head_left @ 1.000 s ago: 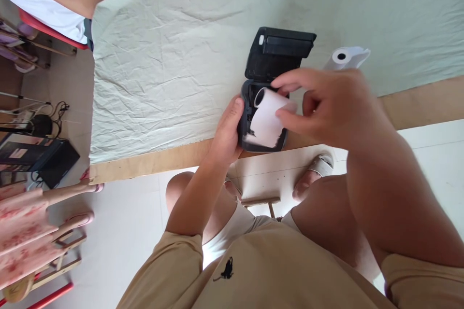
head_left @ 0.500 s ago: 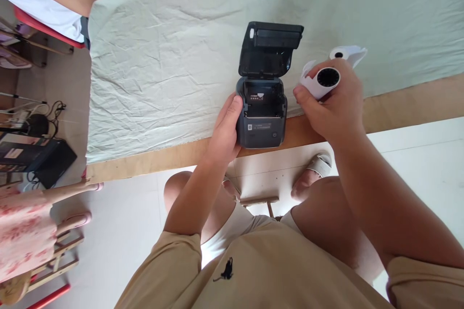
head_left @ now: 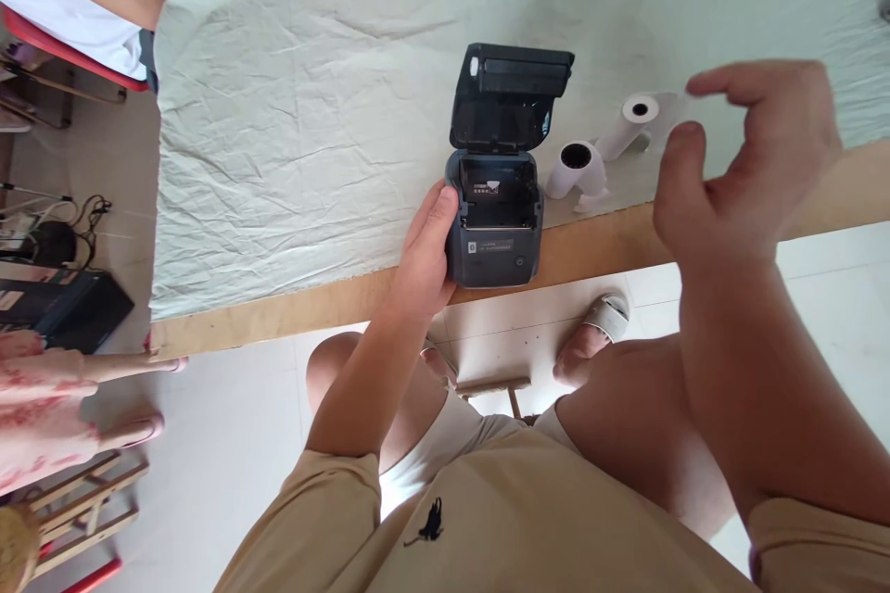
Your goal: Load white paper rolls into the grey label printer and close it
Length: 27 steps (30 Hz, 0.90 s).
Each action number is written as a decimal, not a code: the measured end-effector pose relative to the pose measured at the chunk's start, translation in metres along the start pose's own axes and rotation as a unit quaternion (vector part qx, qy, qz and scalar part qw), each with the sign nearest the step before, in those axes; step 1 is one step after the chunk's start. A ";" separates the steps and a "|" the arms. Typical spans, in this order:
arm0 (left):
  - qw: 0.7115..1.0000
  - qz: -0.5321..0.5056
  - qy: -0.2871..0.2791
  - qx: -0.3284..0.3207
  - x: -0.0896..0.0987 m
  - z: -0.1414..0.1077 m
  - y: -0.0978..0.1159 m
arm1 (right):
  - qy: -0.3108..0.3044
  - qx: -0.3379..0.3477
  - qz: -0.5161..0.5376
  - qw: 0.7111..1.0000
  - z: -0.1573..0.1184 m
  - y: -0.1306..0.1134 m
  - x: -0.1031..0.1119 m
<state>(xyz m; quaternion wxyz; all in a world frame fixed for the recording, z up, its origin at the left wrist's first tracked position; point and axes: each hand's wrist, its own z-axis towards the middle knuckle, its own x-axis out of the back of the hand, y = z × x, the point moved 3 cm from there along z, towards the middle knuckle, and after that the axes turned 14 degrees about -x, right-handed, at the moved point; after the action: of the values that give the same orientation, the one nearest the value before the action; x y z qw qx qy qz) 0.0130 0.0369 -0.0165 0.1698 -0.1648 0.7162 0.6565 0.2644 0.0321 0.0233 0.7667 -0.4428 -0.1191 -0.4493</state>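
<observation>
Printer (head_left: 495,252), lid (head_left: 490,125) up, sits at the table edge (head_left: 334,303) clasped by the left hand (head_left: 425,261), liable to drop if that slips, while the right hand (head_left: 755,157) hovers by a paper roll (head_left: 616,138), pinch unclear, where a snagged tail (head_left: 668,111) could topple it.

Indoor room, home or small workroom; cannot tell which. Cloth-covered surface (head_left: 312,157) with bare wooden edge, pale tiled floor (head_left: 229,426), wooden stool (head_left: 90,510), cables (head_left: 94,222) by dark box (head_left: 83,306), open-toed slippers (head_left: 612,317).
</observation>
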 end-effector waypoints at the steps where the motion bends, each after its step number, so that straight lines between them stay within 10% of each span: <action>1: 1.000 0.001 0.002 -0.002 0.000 0.000 0.000 | -0.003 0.001 0.000 1.000 0.005 0.007 0.000; 6: 1.000 0.012 -0.002 -0.009 -0.001 0.001 0.000 | -0.133 -0.096 -0.050 0.985 0.019 0.039 -0.027; 13: 1.000 0.009 -0.017 -0.006 -0.002 0.000 0.001 | -0.082 -0.140 -0.001 0.987 0.022 0.044 -0.027; 18: 1.000 0.016 -0.013 -0.004 -0.001 -0.001 0.001 | -0.001 -0.007 0.178 0.984 0.022 -0.010 -0.002; 27: 0.998 0.009 -0.058 0.001 -0.001 -0.005 0.011 | -0.246 -0.016 -0.079 0.966 0.002 -0.077 -0.048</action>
<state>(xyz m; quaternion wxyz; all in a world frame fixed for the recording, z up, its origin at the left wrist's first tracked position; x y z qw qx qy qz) 0.0090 0.0331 -0.0057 0.2054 -0.1196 0.7074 0.6656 0.1766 0.0460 0.0402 0.6690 -0.5410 -0.3314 -0.3873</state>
